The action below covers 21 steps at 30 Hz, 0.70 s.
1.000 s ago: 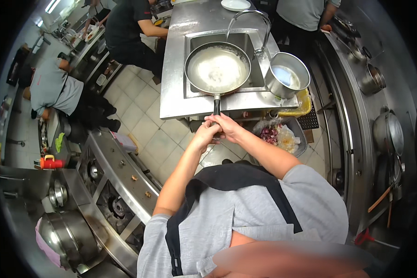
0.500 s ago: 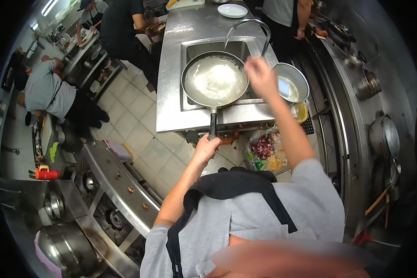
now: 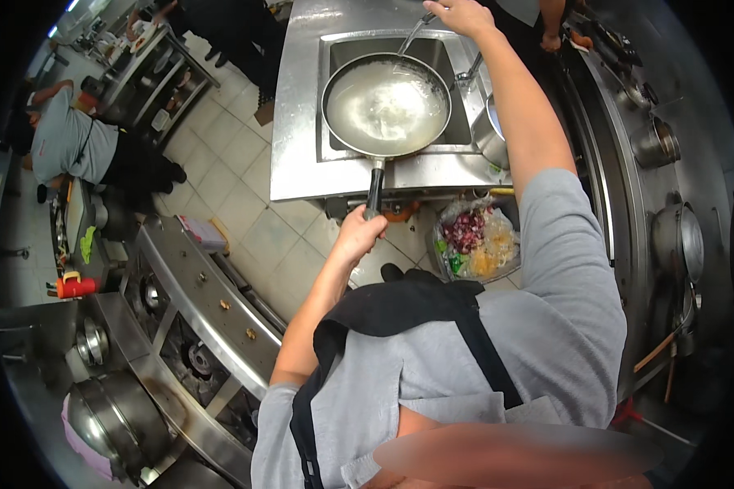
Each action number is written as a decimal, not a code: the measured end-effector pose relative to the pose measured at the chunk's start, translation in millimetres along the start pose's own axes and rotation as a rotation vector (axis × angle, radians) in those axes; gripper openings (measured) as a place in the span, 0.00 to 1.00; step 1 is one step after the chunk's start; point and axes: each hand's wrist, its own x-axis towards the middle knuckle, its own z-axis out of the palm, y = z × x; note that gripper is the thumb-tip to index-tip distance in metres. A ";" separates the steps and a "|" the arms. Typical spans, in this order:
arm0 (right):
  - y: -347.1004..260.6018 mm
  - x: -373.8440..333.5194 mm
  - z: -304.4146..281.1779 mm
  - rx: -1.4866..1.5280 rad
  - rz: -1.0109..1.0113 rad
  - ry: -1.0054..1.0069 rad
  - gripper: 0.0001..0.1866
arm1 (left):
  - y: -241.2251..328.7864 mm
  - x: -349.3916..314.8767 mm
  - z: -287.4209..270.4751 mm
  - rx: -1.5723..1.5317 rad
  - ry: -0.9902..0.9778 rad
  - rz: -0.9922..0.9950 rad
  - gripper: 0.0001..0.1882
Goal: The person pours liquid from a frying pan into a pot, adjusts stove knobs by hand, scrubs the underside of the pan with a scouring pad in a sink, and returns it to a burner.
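My left hand (image 3: 362, 235) is closed around the black handle of a frying pan (image 3: 383, 110), held over the steel sink (image 3: 334, 49). Its inside looks wet and cloudy, with a bright reflection. At the top of the view, my right hand (image 3: 461, 15) has its fingers on the curved spout of the tap (image 3: 416, 34). The spout's end points down toward the pan's far rim. To the right of the sink, partly hidden by my right arm, is a metal pot (image 3: 491, 140).
A bin (image 3: 477, 240) of food scraps stands below the counter. Gas burners (image 3: 200, 359) are at my left, with a large metal pot (image 3: 118, 428) beyond. Pans (image 3: 683, 244) hang on the right wall. Another person (image 3: 73, 138) works at the far left.
My right hand has moved up and away from beside the pan onto the tap spout. My left hand still holds the pan. The view has shifted, and the counter sits higher in it.
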 end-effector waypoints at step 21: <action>27.3 -268.5 151.5 1.073 0.639 0.013 0.32 | -6.1 -6.4 -16.6 0.039 0.019 0.009 0.23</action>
